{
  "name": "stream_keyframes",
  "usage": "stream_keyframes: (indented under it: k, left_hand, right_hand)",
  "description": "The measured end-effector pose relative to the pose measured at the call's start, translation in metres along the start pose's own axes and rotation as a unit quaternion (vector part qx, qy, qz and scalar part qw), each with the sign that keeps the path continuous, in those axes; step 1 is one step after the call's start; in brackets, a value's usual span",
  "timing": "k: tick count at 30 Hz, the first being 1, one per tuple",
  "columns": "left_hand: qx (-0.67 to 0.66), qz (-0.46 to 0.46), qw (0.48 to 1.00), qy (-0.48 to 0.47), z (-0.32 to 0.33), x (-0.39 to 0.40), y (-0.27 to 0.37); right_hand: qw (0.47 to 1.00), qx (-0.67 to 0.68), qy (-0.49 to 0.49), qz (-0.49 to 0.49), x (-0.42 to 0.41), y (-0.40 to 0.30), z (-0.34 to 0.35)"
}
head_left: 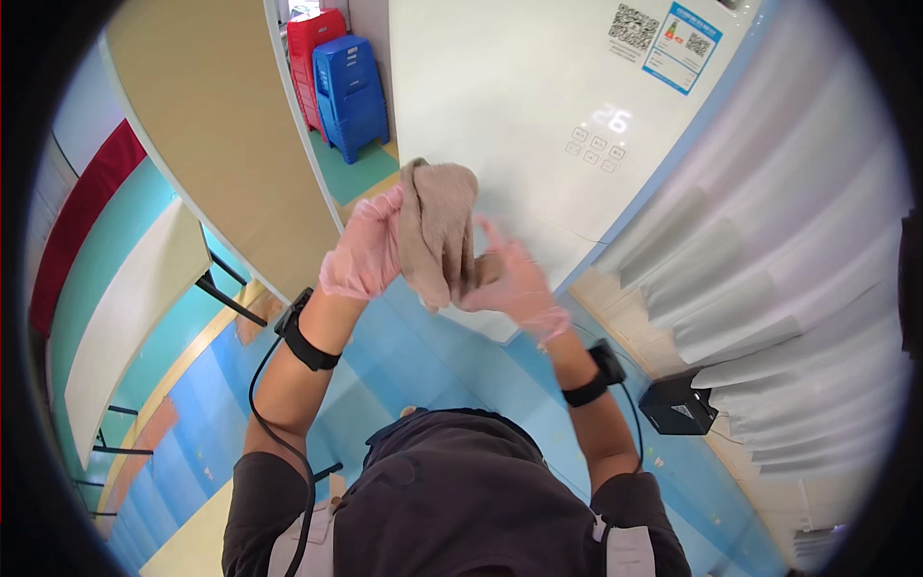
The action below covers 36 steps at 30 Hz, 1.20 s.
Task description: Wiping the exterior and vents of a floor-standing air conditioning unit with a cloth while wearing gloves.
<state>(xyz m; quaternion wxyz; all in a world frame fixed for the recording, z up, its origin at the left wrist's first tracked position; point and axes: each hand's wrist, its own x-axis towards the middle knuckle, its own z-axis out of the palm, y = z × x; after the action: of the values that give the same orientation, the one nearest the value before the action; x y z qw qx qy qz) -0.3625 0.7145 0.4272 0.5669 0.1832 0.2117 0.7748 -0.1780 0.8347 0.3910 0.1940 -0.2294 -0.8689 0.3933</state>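
Note:
A folded brown-grey cloth [440, 223] is held up between my hands, in front of a tall white air conditioner [497, 86] with a lit display. My left hand [368, 245], in a thin pink translucent glove, grips the cloth's left side; its fingertips are partly hidden behind the fabric. My right hand [515, 281], gloved the same way and blurred, is at the cloth's lower right, its thumb and fingers spread apart around a part of the fabric. Black straps with small devices and cables sit on both forearms.
Red stools [306, 72] and blue stacked plastic stools [352, 94] stand behind a tan panel [209, 122]. White curtains [764, 252] hang at the right above a black box [678, 407]. At the left is a white-topped table [137, 303] with dark legs.

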Motion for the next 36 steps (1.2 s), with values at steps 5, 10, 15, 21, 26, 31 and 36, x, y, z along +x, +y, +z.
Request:
stream_keyframes:
  k: [5,10,15,21,26,31,36]
  left_hand:
    - [-0.036,0.009,0.997,-0.065,0.001,-0.007,0.004]
    - [0.046,0.107,0.993,0.010,-0.009,-0.017,0.017]
    - [0.078,0.140,0.985,0.059,-0.008,-0.016,-0.005]
    - [0.112,0.058,0.987,0.101,-0.056,-0.006,-0.008]
    - [0.331,0.047,0.935,0.117,-0.038,-0.002,-0.049]
    - [0.406,0.041,0.912,-0.038,0.010,0.000,-0.086]
    - [0.375,-0.002,0.927,-0.015,0.019,0.012,-0.109]
  right_hand:
    - [0.992,0.097,-0.015,0.076,0.018,0.015,0.038]
    - [0.942,0.285,0.056,0.165,0.025,0.053,0.022]
    - [0.908,0.375,0.162,0.090,0.029,0.063,0.020]
    - [0.722,0.684,0.024,0.107,0.017,0.046,-0.029]
    - [0.644,0.764,-0.033,0.032,0.009,0.059,-0.043]
    - [0.573,0.815,-0.083,-0.025,0.004,0.062,-0.033]
    - [0.609,0.792,-0.021,-0.028,0.003,0.065,-0.030]
